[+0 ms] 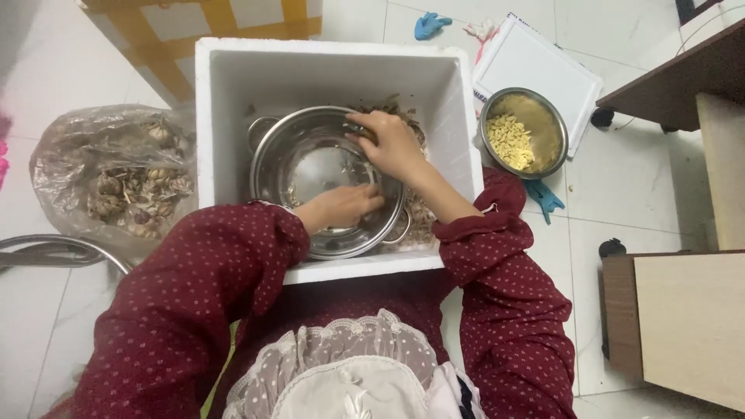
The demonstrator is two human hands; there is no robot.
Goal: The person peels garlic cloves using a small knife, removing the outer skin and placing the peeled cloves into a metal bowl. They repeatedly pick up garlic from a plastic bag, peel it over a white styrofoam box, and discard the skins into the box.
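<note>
Steel pot (310, 167): sits inside white foam box (233, 85), centre, just ahead of me. My left hand (341, 206): fingers loosely spread inside pot, near side, nearer its bottom. My right hand (392, 143): curled over far-right rim; whether it grips anything, I cannot tell.

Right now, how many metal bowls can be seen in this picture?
2. The large steel bowl sits inside the white foam box, with both hands in it. The small steel bowl of peeled cloves rests on the white lid, right of the box. Others may be hidden.
</note>
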